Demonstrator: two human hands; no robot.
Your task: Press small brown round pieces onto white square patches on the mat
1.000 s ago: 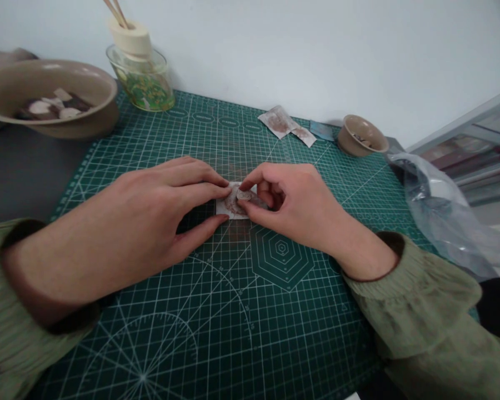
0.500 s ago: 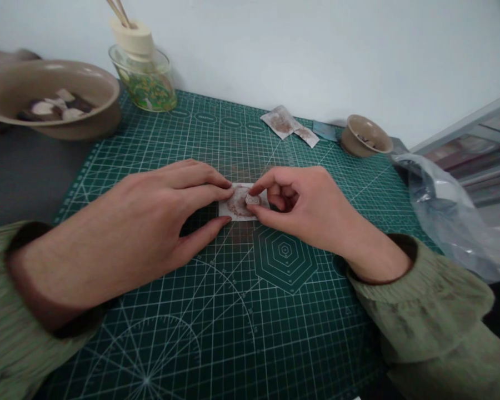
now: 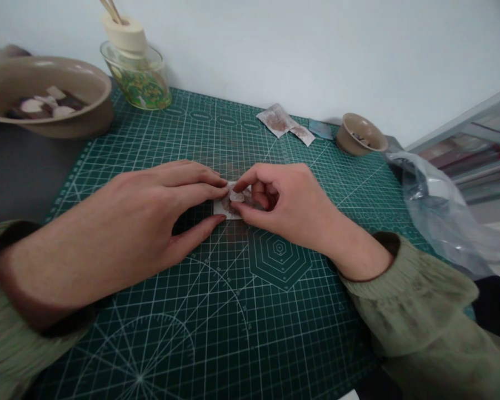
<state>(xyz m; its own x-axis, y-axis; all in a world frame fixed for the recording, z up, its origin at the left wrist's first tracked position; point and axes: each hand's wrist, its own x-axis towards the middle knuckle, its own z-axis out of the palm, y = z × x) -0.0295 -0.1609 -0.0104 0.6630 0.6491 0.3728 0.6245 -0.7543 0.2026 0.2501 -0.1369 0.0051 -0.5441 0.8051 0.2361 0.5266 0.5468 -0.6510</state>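
Observation:
A small white sheet [image 3: 219,209], smeared with brown dust, lies flat on the green cutting mat [image 3: 200,344]. My right hand [image 3: 289,194] pinches a small pale piece [image 3: 236,196] with faint lines on its face between thumb and forefinger. That piece rests against the sheet's surface. At the sheet's left edge are the fingertips of my left hand [image 3: 145,205], its fingers stretched out and its thumb spread apart. My right hand hides the sheet's right side.
A large brown bowl [image 3: 87,75] of pale and dark pieces stands at far left, beside a glass jar [image 3: 139,83] with sticks. Brown-stained sheets [image 3: 275,119], a small brown bowl [image 3: 360,135] and a clear plastic bag [image 3: 433,205] sit at back and right.
My right hand has slid the pale piece left across the sheet, closer to my left fingertips. The whole view has shifted slightly, while my left hand stays at the sheet's edge.

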